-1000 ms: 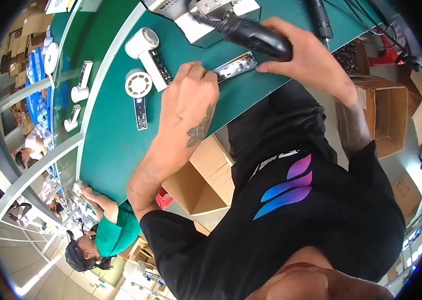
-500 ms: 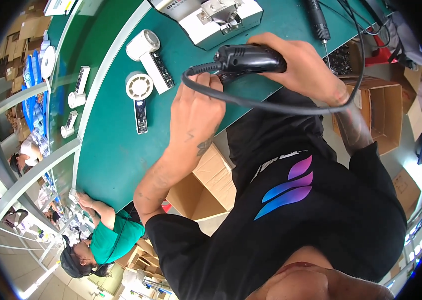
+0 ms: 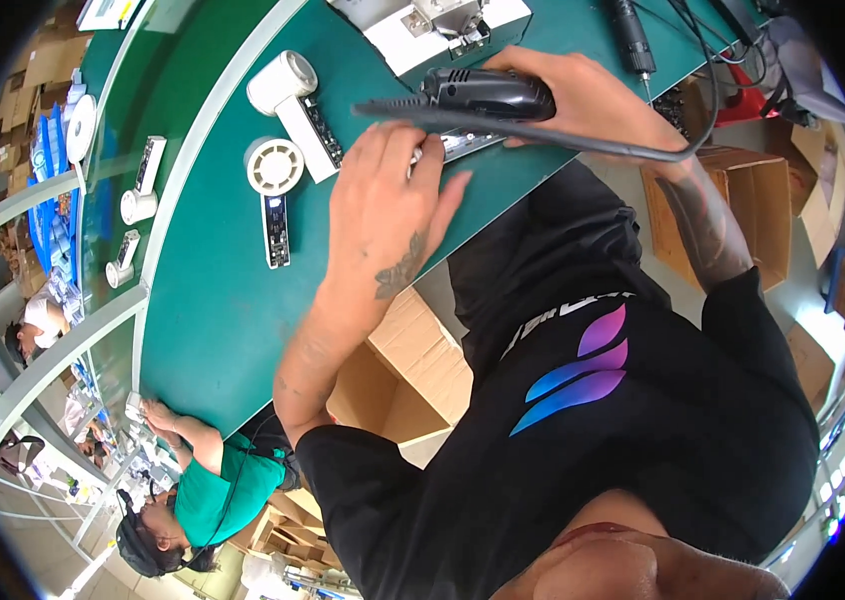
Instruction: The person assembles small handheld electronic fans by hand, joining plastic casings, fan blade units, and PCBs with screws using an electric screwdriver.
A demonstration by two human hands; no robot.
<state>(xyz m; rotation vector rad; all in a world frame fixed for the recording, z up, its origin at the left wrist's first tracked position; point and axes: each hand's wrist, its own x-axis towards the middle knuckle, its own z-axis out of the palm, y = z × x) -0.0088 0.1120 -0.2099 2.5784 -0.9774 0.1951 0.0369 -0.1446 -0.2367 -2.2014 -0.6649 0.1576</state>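
Note:
My right hand [image 3: 598, 100] is closed around a black corded tool [image 3: 488, 93] with vent slots. Its thick cord [image 3: 563, 138] loops back past my right wrist. Just below the tool lies a slim light-coloured part with a circuit board [image 3: 470, 143]. My left hand [image 3: 383, 195] curls its fingers over the left end of that part, thumb sticking out; the fingertips are hidden. To the left, a white round-headed unit [image 3: 284, 85] and another with a slotted round face [image 3: 275, 167] lie on the green table, both with bare circuit boards in their handles.
A white-topped machine with a metal fixture [image 3: 448, 40] stands beyond my hands. A black electric screwdriver [image 3: 631, 40] hangs at the upper right. Cardboard boxes [image 3: 398, 385] sit below the table edge. A metal rail [image 3: 205, 130] bounds the left side; a co-worker in green [image 3: 228, 490] works beyond.
My left thumb has spread away from the fingers and the hand has turned slightly. The tool has shifted a little left and up, exposing more of the slim part beneath.

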